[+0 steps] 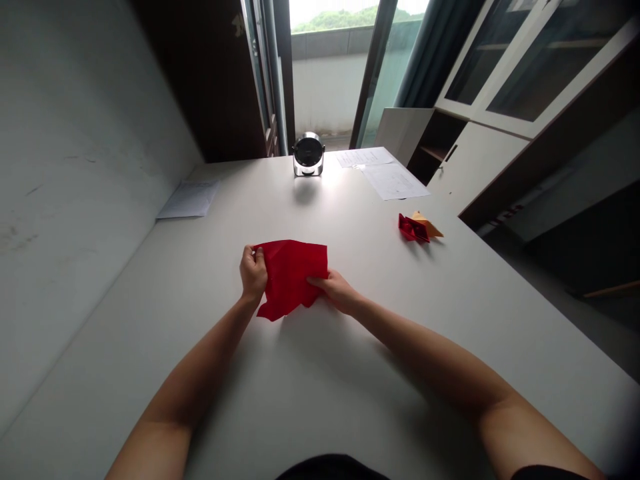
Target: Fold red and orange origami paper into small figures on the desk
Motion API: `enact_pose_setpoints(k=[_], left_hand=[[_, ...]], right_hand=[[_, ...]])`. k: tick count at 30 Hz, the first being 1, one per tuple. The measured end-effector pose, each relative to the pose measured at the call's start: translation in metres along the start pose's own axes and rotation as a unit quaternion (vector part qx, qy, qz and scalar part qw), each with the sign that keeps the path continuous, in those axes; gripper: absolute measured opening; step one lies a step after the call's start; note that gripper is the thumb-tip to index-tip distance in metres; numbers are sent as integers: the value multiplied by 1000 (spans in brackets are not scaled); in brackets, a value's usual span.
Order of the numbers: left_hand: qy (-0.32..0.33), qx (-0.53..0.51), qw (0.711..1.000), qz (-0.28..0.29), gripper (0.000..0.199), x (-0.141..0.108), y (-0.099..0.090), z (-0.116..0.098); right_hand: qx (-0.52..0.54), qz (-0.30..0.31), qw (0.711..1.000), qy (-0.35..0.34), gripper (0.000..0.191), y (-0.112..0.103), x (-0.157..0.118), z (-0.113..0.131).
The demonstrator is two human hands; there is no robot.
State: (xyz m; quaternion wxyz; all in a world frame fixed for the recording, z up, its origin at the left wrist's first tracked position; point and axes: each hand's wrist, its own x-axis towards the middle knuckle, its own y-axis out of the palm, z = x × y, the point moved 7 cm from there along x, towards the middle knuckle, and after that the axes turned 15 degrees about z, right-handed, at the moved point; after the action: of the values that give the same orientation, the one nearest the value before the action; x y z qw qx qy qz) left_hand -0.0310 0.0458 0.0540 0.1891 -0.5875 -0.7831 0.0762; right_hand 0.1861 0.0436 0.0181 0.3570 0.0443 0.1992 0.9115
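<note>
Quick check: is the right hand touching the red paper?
Touching. The head view shows the right hand holding the red paper near its right edge, thumb pressed over the near face.

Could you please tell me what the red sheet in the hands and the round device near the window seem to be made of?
Red sheet: probably thin paper, matte, without shine and bending unevenly along the bottom, though cloth is possible.
Round device: silvery and glossy around the outside, metal or shiny plastic, judging by bright reflections.

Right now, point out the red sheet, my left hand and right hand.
Red sheet (291,270), head view, middle of its face.
Left hand (253,273), head view, hand's middle.
Right hand (339,291), head view, hand's middle.
</note>
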Motion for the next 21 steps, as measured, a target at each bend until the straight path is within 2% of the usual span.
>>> enact_pose_setpoints(k=[4,7,9,11,13,14,16,19,21], left_hand=[[-29,49,998,-15,27,12,-20,19],[-37,155,987,-31,24,28,-49,24],[-39,249,966,-62,19,35,-72,18],[-16,337,935,-114,26,36,-90,2],[21,403,906,-128,31,31,-92,-13],[36,429,897,-99,31,29,-86,-16],[43,469,882,14,28,26,-66,-9],[-7,496,855,153,27,18,-46,24],[-32,487,852,193,39,13,-46,46]], right_hand=[[-75,-48,996,-7,33,-9,13,-14],[-197,-57,979,-6,27,-7,37,-14],[-298,-71,952,8,27,-2,61,-12],[-365,-84,927,14,31,6,88,-10],[-402,-91,911,25,34,17,116,-10],[-421,-98,901,33,35,23,128,-11],[-461,-113,879,44,34,34,144,-13],[-523,-95,846,42,42,50,151,-17],[-558,-73,826,36,51,57,146,-20]])
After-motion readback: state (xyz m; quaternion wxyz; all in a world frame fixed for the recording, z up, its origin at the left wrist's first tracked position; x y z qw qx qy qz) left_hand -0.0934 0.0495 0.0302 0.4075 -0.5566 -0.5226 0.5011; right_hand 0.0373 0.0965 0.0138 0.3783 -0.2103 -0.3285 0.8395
